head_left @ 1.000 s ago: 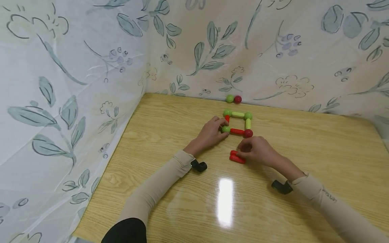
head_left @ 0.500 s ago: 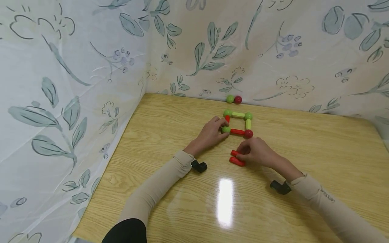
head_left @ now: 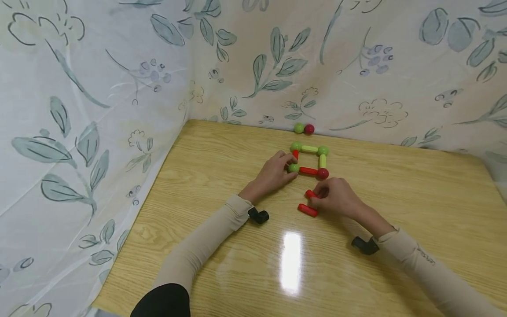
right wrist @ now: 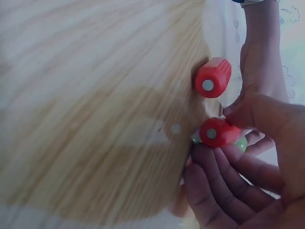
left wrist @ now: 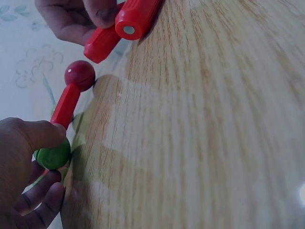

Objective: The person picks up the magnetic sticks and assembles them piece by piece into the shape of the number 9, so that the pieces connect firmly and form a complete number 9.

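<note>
near the far table edge point(head_left: 245, 132), a square frame point(head_left: 308, 171) is pinched at a green ball point(head_left: 294, 168) by fingers of the left hand point(head_left: 274, 171); nearer the front edge, a red rod point(right wrist: 218, 132) by the right hand point(head_left: 336, 197), a second rod point(head_left: 307, 210) just beside.

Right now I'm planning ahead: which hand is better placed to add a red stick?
Probably the right hand: it pinches a red stick, while the left hand holds a green ball.

Four green balls point(head_left: 323, 151), two dark-red balls point(head_left: 322, 173), four red rods point(head_left: 307, 210) and two yellow-green rods point(head_left: 310, 149) are showing, alongside two hands point(head_left: 273, 172) and one desk point(head_left: 214, 176).
</note>
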The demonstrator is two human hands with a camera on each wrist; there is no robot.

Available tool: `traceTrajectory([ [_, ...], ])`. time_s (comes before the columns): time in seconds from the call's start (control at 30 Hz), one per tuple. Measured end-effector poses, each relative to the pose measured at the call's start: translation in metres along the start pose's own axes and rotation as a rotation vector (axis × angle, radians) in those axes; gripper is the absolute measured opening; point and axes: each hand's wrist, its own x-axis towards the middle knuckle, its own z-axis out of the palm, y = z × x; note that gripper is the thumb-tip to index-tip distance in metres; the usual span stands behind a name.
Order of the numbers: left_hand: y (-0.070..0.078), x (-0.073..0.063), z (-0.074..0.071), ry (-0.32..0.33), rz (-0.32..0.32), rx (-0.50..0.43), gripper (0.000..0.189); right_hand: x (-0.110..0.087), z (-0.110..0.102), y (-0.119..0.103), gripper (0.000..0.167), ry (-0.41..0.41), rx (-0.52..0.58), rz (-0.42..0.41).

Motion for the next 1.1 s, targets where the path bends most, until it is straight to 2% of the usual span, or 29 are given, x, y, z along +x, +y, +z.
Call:
traceTrajectory([
  [0.23,0.001,0.0,-0.001,0.002,0.004,0.012,0.026,-0.002,-0.005,0.005,0.011,0.107,-0.009,0.113],
  [0.4,0.0,0.001,0.0,0.0,0.0,0.017,0.026,-0.003,-0.005,0.011,0.017,0.142,0.021,0.168],
  [0.8,0.0,0.002,0.001,0.004,0.007,0.015,0.026,-0.008,-0.004,0.019,0.022,0.171,0.323,0.299],
  [1.1,0.0,0.002,0.002,0.0,0.014,0.011,0.026,-0.004,-0.004,0.031,0.025,0.184,0.416,0.343],
])
